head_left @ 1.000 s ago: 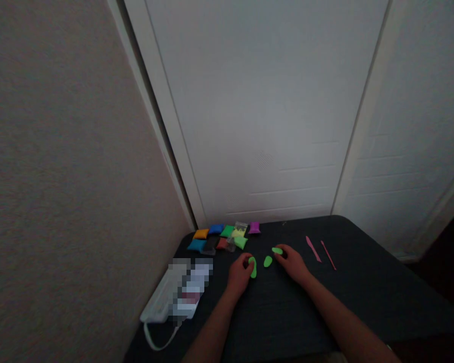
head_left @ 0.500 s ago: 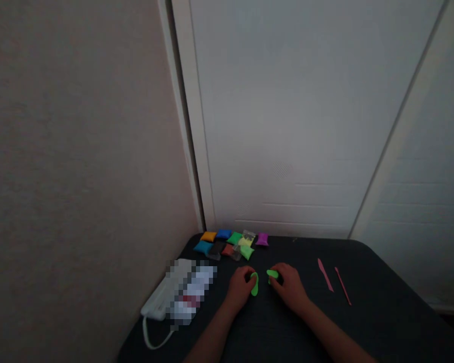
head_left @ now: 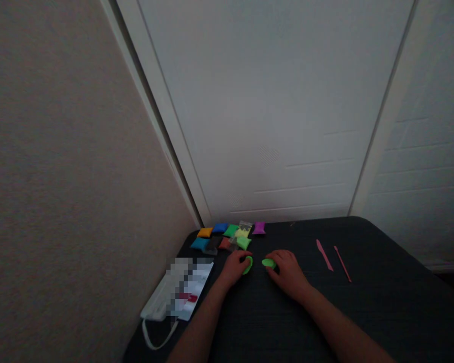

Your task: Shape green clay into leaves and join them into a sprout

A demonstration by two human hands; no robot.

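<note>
My left hand is near the middle of the dark table, its thumb and fingers closed round a flat bright-green clay piece whose curved edge shows. A short gap to the right, my right hand pinches another light-green clay piece between thumb and fingers, its rounded end pointing toward my left hand. My right fingers hide part of that piece, and I cannot tell whether a second one lies beneath it.
Several coloured clay packets, among them a purple one and an orange one, lie at the back left of the table. A pink plastic knife and a thin pink stick lie right. At left are a white power strip and a blurred packet.
The loose green piece that lay between my hands no longer shows on the table; my right hand moved over its spot. My left hand has turned its piece, and less of it shows.
</note>
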